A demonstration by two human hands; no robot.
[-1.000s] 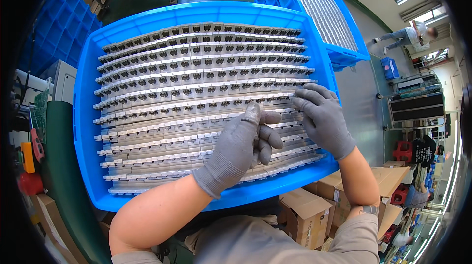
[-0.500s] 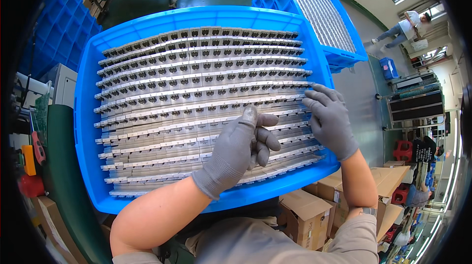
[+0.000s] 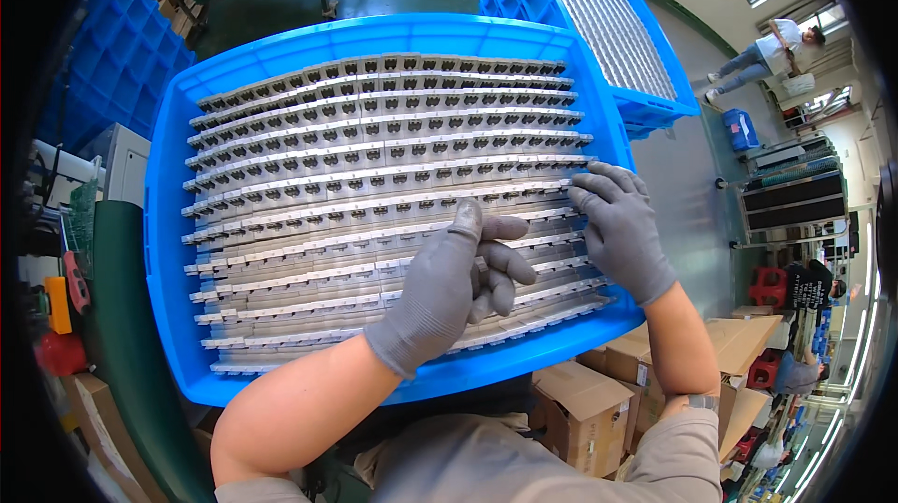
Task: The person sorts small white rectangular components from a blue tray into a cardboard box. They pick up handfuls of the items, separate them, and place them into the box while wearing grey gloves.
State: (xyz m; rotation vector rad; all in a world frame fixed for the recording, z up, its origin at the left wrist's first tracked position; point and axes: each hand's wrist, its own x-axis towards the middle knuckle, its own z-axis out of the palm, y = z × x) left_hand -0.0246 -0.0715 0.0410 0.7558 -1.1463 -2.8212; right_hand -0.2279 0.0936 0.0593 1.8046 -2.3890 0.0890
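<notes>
In front of me is a blue plastic crate filled with long rows of small silver-white parts. The far rows carry pairs of black pieces; the nearer rows show none. My left hand, in a grey glove, hovers over the nearer middle rows with thumb raised and fingers curled inward. A small thing may sit in its fingers, but I cannot make it out. At the crate's right side my gloved right hand has its fingers bent and apart, their tips at the right end of a middle row.
A second blue crate with similar rows stands at the far right. Stacked blue crates rise at the far left. Open cardboard boxes lie close to my right arm. A person walks in the background.
My right hand has shifted slightly left along the row ends. The left hand has barely moved. The crate appears slightly shifted to the right at its left side.
</notes>
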